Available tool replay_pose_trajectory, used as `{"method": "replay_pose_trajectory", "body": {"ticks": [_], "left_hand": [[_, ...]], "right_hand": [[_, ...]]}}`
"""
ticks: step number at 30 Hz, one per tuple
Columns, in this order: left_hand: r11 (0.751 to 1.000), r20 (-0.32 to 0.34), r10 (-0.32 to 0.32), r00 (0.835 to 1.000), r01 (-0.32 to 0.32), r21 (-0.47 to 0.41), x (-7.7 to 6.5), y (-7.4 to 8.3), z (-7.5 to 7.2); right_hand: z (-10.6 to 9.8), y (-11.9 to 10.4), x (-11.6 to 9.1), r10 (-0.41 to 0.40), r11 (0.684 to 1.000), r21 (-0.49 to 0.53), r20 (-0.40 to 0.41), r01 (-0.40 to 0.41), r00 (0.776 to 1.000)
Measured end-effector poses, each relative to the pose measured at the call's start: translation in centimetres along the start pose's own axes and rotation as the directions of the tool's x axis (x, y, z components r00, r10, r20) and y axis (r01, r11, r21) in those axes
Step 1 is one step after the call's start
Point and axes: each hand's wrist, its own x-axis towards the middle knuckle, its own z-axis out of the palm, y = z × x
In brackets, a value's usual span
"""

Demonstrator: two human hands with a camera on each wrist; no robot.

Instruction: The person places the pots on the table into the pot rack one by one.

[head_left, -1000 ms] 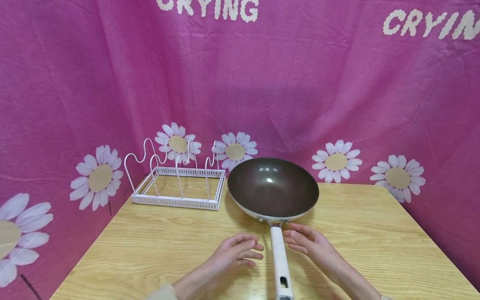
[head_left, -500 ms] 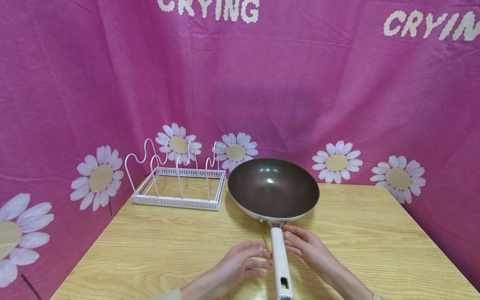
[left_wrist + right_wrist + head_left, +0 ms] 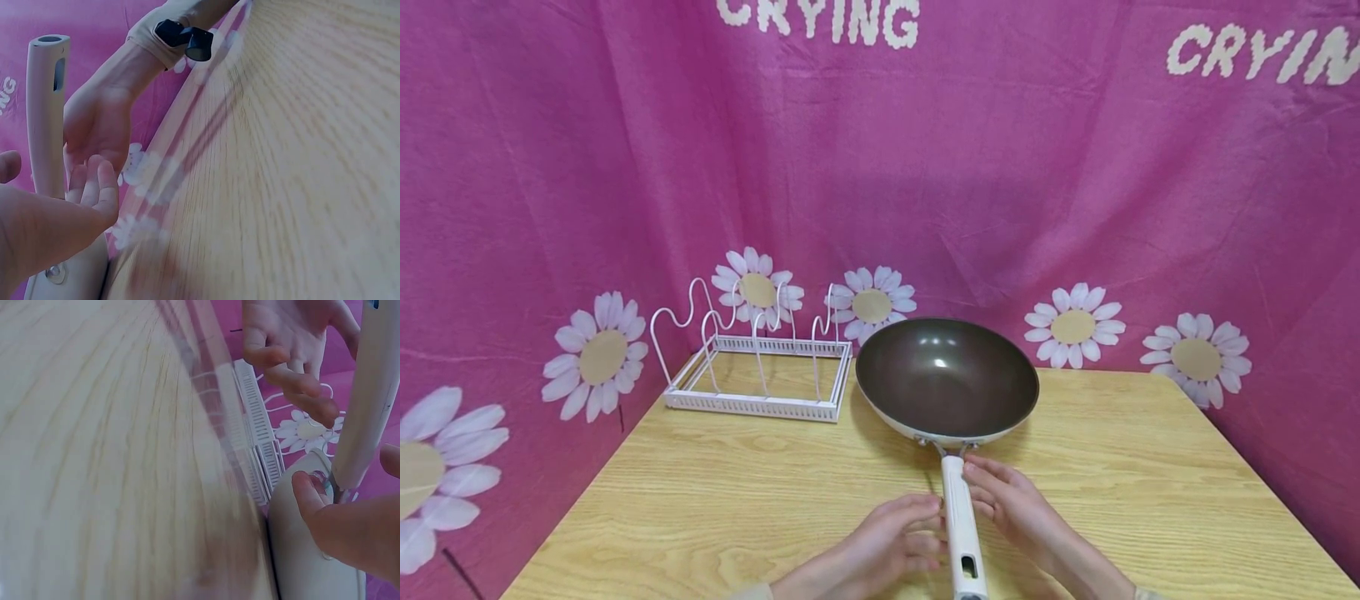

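Observation:
A deep frying pan (image 3: 947, 375) with a dark inside and pale outside sits on the table, its white handle (image 3: 961, 525) pointing toward me. My left hand (image 3: 883, 546) is just left of the handle, fingers loosely bent and reaching toward its underside. On the other side, my right hand (image 3: 1018, 512) is beside the handle's upper end, near the pan. The right wrist view has the right hand's thumb and a finger (image 3: 306, 490) on either side of the handle, without a firm grip. Whether either hand touches the handle is hard to tell.
A white wire rack (image 3: 760, 404) with several upright curved dividers stands left of the pan at the back of the wooden table (image 3: 730, 492). Behind the table hangs a magenta cloth (image 3: 940, 167) printed with daisies and lettering.
My left hand has moved right, closer to the handle. My right hand has shifted slightly down and in toward it. Pan and rack have not moved.

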Motion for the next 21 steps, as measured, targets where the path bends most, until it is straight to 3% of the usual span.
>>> {"method": "replay_pose_trajectory", "body": {"ticks": [8, 16, 21], "left_hand": [[0.999, 0.137, -0.005, 0.991, 0.01, -0.034, 0.1, -0.3, 0.4], [0.998, 0.221, -0.05, 0.974, 0.059, -0.032, 0.0, -0.3, 1.2], [0.997, 0.263, -0.04, 0.964, 0.055, -0.05, 0.0, -0.2, 1.6]], "right_hand": [[0.6, 0.2, 0.5, -0.001, 0.999, 0.041, 0.089, -0.003, 0.996], [1.1, 0.1, 1.1, 0.046, 0.995, 0.085, 0.11, -0.056, 0.993], [1.2, 0.1, 1.3, 0.087, 0.987, 0.126, 0.119, -0.102, 0.989]]}}
